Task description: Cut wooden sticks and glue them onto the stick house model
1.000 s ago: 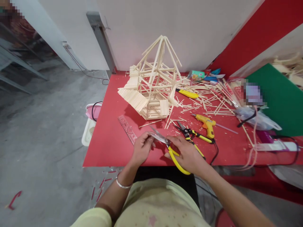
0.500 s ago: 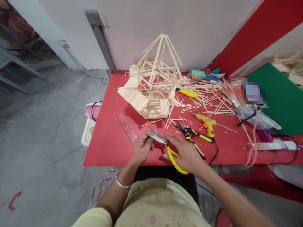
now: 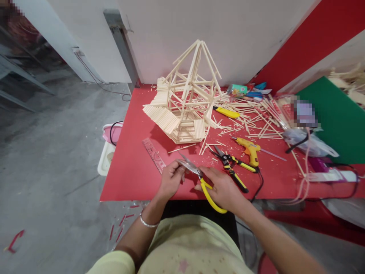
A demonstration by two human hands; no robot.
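My right hand (image 3: 224,188) grips a pair of scissors (image 3: 210,195) by the yellow handles. Their metal blades stand apart and point up and to the left. Close by the blades, my left hand (image 3: 171,178) is closed in a pinch; whatever lies between its fingertips is too small or hidden to make out. Both hands are just above the front of the red table (image 3: 125,171). Beyond them stands a tower-like frame of thin wooden sticks (image 3: 186,99), with slatted panels at its left and front. A clear ruler (image 3: 153,155) lies beside my left hand.
To the right lie black-and-yellow pruning shears (image 3: 228,161), a yellow glue gun (image 3: 249,148) and a yellow utility knife (image 3: 227,112). Many loose sticks (image 3: 251,120) spread behind them. A plastic bag (image 3: 310,142) and a green board (image 3: 339,125) are at the far right.
Both hands and the scissors stay almost in place, with only a slight shift of the handles. The view has moved a little.
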